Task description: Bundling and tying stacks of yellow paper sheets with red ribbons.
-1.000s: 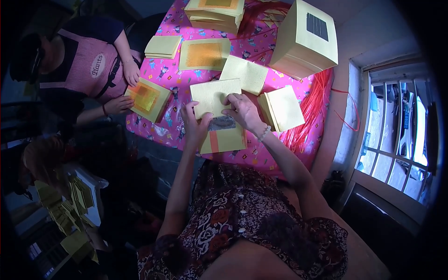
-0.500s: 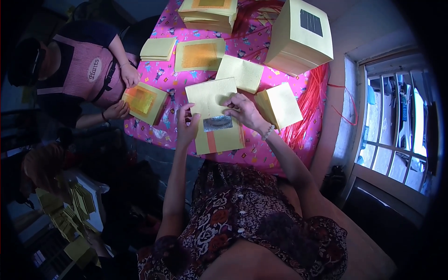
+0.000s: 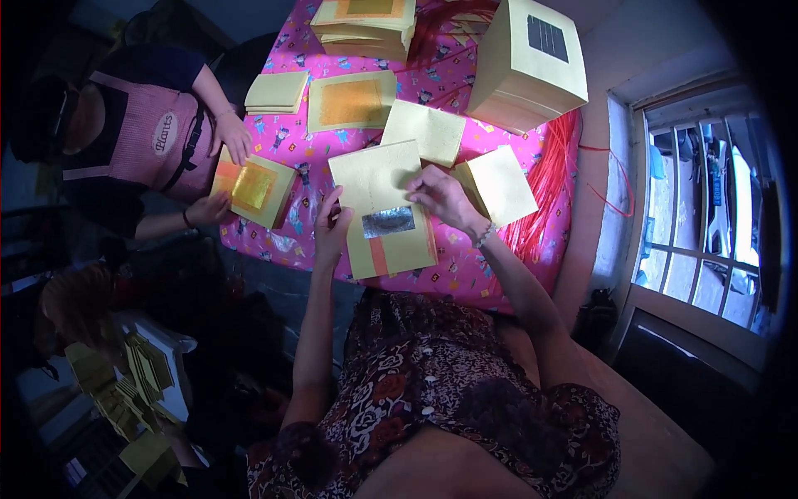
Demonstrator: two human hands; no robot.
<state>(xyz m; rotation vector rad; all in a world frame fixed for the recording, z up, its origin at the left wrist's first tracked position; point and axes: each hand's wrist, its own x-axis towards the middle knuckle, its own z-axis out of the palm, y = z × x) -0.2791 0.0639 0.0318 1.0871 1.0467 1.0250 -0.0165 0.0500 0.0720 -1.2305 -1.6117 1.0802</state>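
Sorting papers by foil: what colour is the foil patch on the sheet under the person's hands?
Silver, on the yellow sheet; head view.

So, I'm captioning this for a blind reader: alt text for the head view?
A person's left hand and right hand hold a pale yellow paper sheet over a stack with a silver foil square, on a pink patterned cloth. Across it, a co-worker's hands touch a gold-foil stack.

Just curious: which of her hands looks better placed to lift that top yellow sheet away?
Probably the right hand: it rests on the top sheet's right edge. The left hand sits lower, beside the silver foil square.
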